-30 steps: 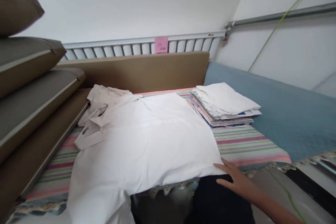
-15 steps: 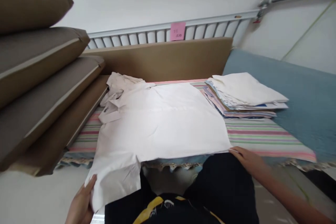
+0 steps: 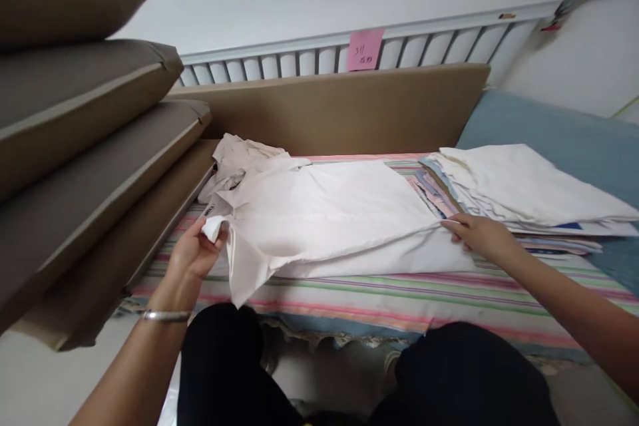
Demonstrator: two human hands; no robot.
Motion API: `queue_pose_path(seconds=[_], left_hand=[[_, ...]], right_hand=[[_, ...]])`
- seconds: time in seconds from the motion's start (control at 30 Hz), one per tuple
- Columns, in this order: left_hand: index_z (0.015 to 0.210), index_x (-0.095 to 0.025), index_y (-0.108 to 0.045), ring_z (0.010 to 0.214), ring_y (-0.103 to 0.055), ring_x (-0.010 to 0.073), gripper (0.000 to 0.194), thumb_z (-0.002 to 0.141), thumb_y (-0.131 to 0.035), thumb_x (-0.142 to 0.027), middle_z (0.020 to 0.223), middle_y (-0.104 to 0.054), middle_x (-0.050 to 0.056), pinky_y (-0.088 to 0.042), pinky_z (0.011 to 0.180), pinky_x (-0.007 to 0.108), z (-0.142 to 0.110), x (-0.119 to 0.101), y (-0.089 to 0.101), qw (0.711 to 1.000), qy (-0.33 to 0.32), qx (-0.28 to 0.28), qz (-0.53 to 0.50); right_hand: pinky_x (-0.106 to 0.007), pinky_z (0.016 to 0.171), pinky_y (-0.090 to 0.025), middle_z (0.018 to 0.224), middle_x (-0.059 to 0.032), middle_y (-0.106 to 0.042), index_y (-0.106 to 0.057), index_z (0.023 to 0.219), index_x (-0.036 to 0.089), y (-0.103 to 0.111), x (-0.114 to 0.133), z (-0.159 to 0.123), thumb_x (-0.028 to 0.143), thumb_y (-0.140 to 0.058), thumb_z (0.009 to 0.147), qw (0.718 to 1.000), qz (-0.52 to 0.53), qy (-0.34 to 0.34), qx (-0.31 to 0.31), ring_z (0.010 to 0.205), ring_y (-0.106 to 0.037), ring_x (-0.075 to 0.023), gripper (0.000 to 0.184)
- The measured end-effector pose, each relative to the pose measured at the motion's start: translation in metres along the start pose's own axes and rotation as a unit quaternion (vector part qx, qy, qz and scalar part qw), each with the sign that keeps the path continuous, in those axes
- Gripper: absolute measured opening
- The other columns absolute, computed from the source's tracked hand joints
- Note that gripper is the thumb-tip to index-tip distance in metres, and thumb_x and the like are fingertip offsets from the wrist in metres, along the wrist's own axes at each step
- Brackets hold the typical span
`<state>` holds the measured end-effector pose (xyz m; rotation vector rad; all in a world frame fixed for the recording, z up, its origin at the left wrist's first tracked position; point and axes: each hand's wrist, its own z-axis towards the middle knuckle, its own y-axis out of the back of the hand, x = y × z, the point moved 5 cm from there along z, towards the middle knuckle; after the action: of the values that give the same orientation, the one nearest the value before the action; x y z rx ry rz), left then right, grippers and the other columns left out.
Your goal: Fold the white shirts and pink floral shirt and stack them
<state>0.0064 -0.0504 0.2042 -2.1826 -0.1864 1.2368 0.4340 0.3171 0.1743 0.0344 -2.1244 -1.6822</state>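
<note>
A white shirt (image 3: 339,213) lies across a striped cloth (image 3: 379,293) on the bed, its near half folded up and over. My left hand (image 3: 197,249) pinches the shirt's left end by the collar, close to the small black label. My right hand (image 3: 474,236) grips the shirt's right edge, its fingers closed on the fabric. A crumpled cream garment (image 3: 239,156) sits behind the collar.
A stack of folded clothes (image 3: 519,193) rests to the right, just behind my right hand. Brown cushions (image 3: 74,140) are piled at the left. A brown board (image 3: 339,110) stands behind, with a white rail and a pink note (image 3: 365,50) above. Blue bedding (image 3: 559,133) lies far right.
Both hands lifted the shirt's hanging near half and folded it up onto the bed. My left hand moved from the sleeve to the collar; my right hand moved up along the right edge.
</note>
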Motion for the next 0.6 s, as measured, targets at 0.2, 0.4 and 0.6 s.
queue_pose_path(seconds=[0.2,0.4,0.6], left_hand=[[0.075,-0.013,-0.054,0.051,-0.056,0.009,0.013,0.084,-0.045,-0.011,0.062,-0.059,-0.001,-0.048,0.044,0.019,0.086,0.024,-0.03,0.998,-0.014,-0.024,0.056],[0.074,-0.014,-0.054,0.054,-0.056,0.0112,0.011,0.082,-0.046,-0.014,0.061,-0.056,0.0,-0.049,0.051,0.024,0.132,0.058,-0.026,0.992,-0.016,-0.041,0.119],[0.097,-0.016,-0.058,0.079,-0.061,0.014,0.025,0.082,-0.052,-0.035,0.096,-0.065,0.007,-0.05,0.066,0.027,0.128,0.033,0.025,0.962,-0.125,-0.048,0.238]], right_hand=[[-0.026,0.059,-0.034,0.074,-0.0023,-0.067,-0.058,0.087,0.018,-0.028,0.008,0.058,0.037,-0.041,0.088,0.998,-0.04,-0.026,0.036,0.051,-0.056,-0.0123,0.025],[-0.027,0.06,-0.036,0.078,-0.0051,-0.068,-0.057,0.087,0.017,-0.053,0.004,0.081,0.037,-0.038,0.089,0.992,-0.076,-0.047,0.094,0.053,-0.058,-0.0138,0.028],[-0.039,0.084,-0.04,0.111,-0.02,-0.061,-0.046,0.121,0.014,-0.065,-0.011,0.076,0.04,-0.037,0.084,0.996,-0.077,0.02,-0.049,0.097,-0.059,-0.0285,0.047]])
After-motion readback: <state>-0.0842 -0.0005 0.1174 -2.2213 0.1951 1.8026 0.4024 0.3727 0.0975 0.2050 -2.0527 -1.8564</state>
